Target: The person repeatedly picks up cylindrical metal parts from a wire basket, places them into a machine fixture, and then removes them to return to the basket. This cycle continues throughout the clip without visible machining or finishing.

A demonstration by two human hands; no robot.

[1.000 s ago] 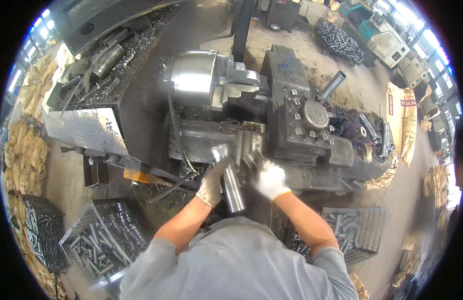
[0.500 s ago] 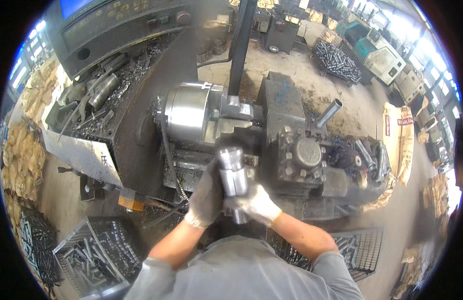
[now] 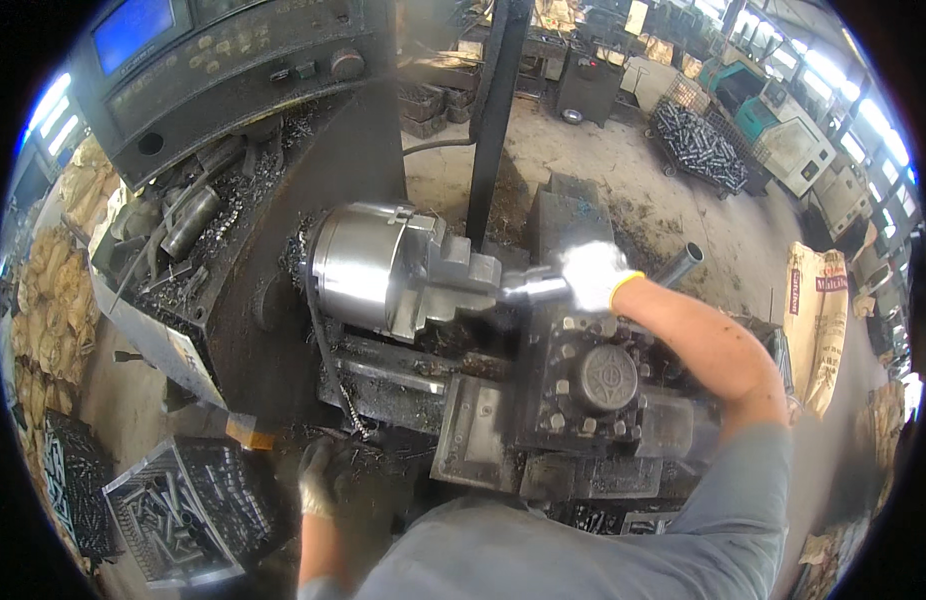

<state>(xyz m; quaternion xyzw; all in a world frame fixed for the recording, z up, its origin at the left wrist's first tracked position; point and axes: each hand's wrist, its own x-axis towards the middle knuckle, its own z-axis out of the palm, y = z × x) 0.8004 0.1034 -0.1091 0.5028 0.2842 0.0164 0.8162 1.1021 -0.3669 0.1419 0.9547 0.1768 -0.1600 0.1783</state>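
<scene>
Here the right hand (image 3: 595, 275), grip clamped on the bar (image 3: 535, 288) at frame centre, held it level with its far end at the chuck (image 3: 368, 268). The left hand (image 3: 318, 478), lower left, hung low; its grip couldn't be told.

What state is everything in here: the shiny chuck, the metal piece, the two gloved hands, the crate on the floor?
Chuck: jaws around one end of the metal cylinder.
Metal cylinder: lying level, one end in the chuck, the other in the right hand.
Right hand: gloved, closed on the cylinder.
Left hand: gloved, low by the machine's base, grip unclear.
Wire crate: holds metal parts.
Control screen: lit blue.
</scene>
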